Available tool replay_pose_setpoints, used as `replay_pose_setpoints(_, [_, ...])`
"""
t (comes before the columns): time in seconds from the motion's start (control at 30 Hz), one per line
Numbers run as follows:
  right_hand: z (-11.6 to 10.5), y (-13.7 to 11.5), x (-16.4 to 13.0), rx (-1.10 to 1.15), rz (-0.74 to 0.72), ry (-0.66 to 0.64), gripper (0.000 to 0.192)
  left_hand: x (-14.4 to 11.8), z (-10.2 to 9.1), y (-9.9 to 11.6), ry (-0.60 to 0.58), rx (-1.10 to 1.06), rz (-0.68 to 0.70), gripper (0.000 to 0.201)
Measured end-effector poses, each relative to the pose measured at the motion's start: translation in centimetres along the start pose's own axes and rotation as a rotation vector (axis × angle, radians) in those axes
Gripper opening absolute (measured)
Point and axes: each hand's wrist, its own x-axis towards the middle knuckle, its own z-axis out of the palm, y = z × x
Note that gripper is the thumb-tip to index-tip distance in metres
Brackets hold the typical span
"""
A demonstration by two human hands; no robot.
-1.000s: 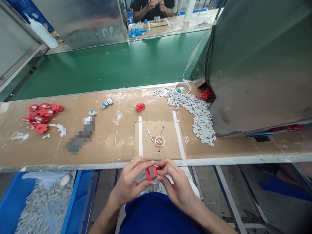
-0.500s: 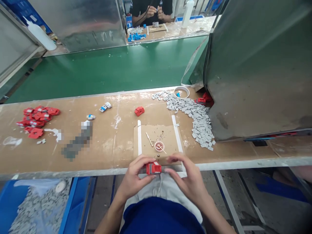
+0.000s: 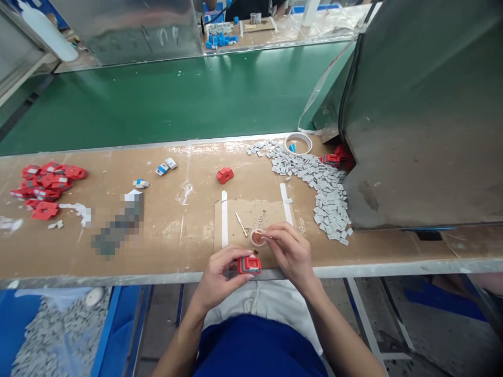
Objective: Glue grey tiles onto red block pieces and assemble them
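Note:
My left hand [image 3: 220,275] holds a small red plastic part with a grey piece in it [image 3: 249,265] at the near edge of the brown bench [image 3: 176,230]. My right hand [image 3: 288,250] reaches over the cardboard pad [image 3: 251,214], its fingertips pinching a thin stick at a small round dish of reddish paste [image 3: 258,237]. A second thin stick [image 3: 241,223] lies on the pad just left of the dish.
A heap of small grey pieces [image 3: 324,188] spreads along the right by a large metal box [image 3: 424,115]. A lone red part [image 3: 225,175], a tape roll [image 3: 298,142], a red pile [image 3: 45,183] at left, a green conveyor [image 3: 176,99] behind, blue bins [image 3: 58,335] below.
My right hand let go of the red part and moved up to the dish, taking the stick. My left hand kept the part and brought it up to the bench edge.

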Motion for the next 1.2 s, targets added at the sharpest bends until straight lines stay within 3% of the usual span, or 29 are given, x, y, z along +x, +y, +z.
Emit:
replay_pose_setpoints(0.17, [0.0,0.2,0.2,0.050,0.016,0.068,0.013,-0.4,-0.4,-0.5,0.001,0.008,0.013,0.030])
replay_pose_setpoints(0.5, [-0.1,0.3,-1.7,0.344,0.461,0.234,0.010,-0.4,-0.1,-0.6,0.030,0.178,0.092,0.031])
replay_pose_setpoints(0.6, [-0.6,-1.0,-1.7,0.373,0.440,0.217,0.004,-0.4,-0.2,-0.6,0.028,0.204,0.109,0.030])
replay_pose_setpoints(0.8, [-1.4,-3.6,-1.7,0.329,0.302,0.032,0.010,-0.3,-0.3,-0.5,0.016,0.217,0.118,0.030])
replay_pose_setpoints(1.2, [-0.7,-4.0,-1.8,0.294,0.305,-0.053,0.010,-0.4,-0.2,-0.7,0.024,0.221,0.127,0.030])
